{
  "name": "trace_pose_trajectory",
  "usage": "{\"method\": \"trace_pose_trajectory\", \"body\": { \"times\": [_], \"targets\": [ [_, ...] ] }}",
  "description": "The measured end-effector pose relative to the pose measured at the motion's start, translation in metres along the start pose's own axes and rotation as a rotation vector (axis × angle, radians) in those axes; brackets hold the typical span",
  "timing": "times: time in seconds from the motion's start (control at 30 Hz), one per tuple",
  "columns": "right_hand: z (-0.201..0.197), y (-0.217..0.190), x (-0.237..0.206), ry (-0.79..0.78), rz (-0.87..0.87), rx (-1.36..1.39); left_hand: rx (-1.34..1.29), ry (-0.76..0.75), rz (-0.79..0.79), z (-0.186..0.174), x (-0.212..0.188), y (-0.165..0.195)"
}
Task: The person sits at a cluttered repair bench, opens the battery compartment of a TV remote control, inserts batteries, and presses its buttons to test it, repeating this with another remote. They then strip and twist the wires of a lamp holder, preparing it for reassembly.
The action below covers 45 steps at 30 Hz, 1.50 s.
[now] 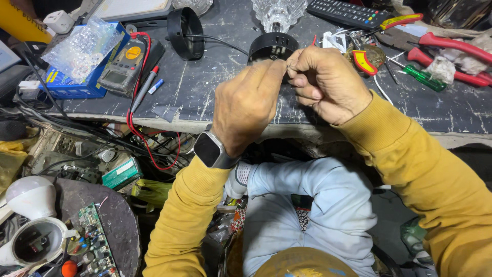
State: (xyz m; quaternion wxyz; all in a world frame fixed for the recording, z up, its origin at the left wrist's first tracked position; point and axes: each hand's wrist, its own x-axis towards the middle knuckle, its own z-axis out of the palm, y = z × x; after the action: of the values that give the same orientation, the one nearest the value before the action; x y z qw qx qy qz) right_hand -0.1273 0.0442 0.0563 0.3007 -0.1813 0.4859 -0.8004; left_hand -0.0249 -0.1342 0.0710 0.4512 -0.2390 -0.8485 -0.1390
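Pinching: the fingers of the left hand [248, 102] and the right hand [325, 82] are pressed together tip to tip on a thin wire end [283, 61], almost too small to make out, held above the middle of the table.
Left hand: knuckles up, thumb and forefinger closed on the wire; a dark square smartwatch [210, 150] sits on the wrist above a mustard-yellow sleeve.
Right hand: curled into a loose fist, fingertips meeting those of the left.
Just behind the fingers: a black round plastic lamp base [271, 46], with a clear cut-glass lamp body [278, 13] standing at the far edge.
Left of it: a black ring-shaped plastic holder [184, 32] on edge, with a black cable running from it towards the base.
Table [205, 87]: dark, scratched top.
Left end: a grey and yellow multimeter [123, 69] with red leads, lying beside a blue cardboard box [77, 84].
Right end: a green-handled screwdriver [423, 77] and red-handled pliers [451, 46].
Far edge: a black remote control [346, 13].
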Motion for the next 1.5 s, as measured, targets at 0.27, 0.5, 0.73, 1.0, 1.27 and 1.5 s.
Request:
{"method": "trace_pose_trajectory", "body": {
  "times": [0.27,0.5,0.73,1.0,1.27,1.5],
  "targets": [
    [0.008,0.027,-0.015,0.19,-0.765,-0.829,-0.002,0.054,-0.112,0.014,-0.004,0.006],
    [0.011,0.004,-0.029,0.167,-1.296,-1.654,0.011,-0.053,-0.11,0.004,-0.001,0.005],
    [-0.007,-0.008,0.0,-0.098,-0.214,-0.653,-0.245,-0.082,0.001,-0.013,0.004,-0.015],
    [0.002,0.001,-0.014,0.102,-0.635,-0.896,-0.389,-0.059,-0.217,-0.011,-0.001,-0.018],
    [0.008,0.006,-0.03,0.134,-1.568,-1.727,-0.537,-0.078,-0.245,-0.009,-0.003,-0.024],
    [0.01,-0.002,-0.023,-0.004,-1.452,-1.696,-0.603,-0.209,-0.412,-0.013,0.002,-0.021]
  ]
}}
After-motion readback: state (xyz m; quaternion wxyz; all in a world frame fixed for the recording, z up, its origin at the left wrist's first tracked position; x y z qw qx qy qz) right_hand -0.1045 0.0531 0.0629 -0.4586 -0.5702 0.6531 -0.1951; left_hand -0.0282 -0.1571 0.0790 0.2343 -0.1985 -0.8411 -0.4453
